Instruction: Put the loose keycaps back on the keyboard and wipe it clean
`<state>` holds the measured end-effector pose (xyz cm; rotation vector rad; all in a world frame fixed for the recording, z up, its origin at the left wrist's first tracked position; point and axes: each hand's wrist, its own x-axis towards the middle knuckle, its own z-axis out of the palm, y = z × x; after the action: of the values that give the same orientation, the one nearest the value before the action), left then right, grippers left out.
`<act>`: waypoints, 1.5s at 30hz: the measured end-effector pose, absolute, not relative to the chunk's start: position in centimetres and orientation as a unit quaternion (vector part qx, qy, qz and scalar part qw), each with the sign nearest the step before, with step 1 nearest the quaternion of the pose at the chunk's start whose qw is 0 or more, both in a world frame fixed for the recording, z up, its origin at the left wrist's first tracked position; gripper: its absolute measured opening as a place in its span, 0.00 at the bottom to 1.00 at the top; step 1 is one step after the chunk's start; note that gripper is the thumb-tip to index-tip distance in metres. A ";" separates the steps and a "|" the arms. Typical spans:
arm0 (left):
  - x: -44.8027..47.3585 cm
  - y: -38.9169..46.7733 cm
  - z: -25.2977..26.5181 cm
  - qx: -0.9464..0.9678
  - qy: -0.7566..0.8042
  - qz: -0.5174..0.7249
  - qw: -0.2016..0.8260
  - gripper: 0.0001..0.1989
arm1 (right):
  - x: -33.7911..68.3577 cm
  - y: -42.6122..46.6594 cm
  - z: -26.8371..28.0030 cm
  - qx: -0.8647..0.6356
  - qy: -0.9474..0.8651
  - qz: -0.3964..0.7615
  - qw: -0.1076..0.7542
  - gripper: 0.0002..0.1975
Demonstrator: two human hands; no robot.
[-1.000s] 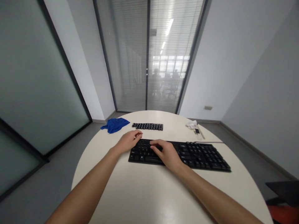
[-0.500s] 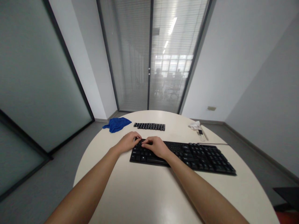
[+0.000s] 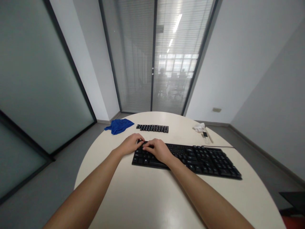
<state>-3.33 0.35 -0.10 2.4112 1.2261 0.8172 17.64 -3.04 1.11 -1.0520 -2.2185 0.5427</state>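
A black keyboard [image 3: 207, 160] lies on a round, pale table [image 3: 143, 194]. At its far left corner is my left hand [image 3: 130, 143], with the fingers and thumb bent around that corner. My right hand [image 3: 158, 150] rests over the left part of the keys, thumb and fingertips pinched together near the left thumb. Whatever sits between those fingertips is too small to make out. Beyond the keyboard, loose black keycaps [image 3: 152, 128] are lined up in rows.
A crumpled blue cloth [image 3: 119, 126] lies at the table's far left. On the far right are a white crumpled cloth or tissue [image 3: 199, 127] and a thin pale stick [image 3: 209, 135] beside a small black item [image 3: 205, 134]. The keyboard's cable [image 3: 220, 147] trails off rightward.
My right hand has shifted very slightly left over the keys. My left hand stays at the keyboard's corner, and the view has tilted a little.
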 end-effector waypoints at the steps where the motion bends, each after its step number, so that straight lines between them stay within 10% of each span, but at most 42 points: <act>1: -3.3 0.4 -0.1 0.843 0.428 0.284 0.158 0.09 | 17.6 -3.2 1.2 -0.397 -0.846 0.187 0.303 0.07; 45: -3.2 0.4 -0.4 0.831 0.431 0.316 0.152 0.11 | 17.5 -3.6 1.3 -0.378 -0.872 0.127 0.282 0.08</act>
<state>-3.19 0.40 -0.38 2.3855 1.2378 0.9054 17.47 -3.59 1.31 -1.0129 -2.3367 0.3391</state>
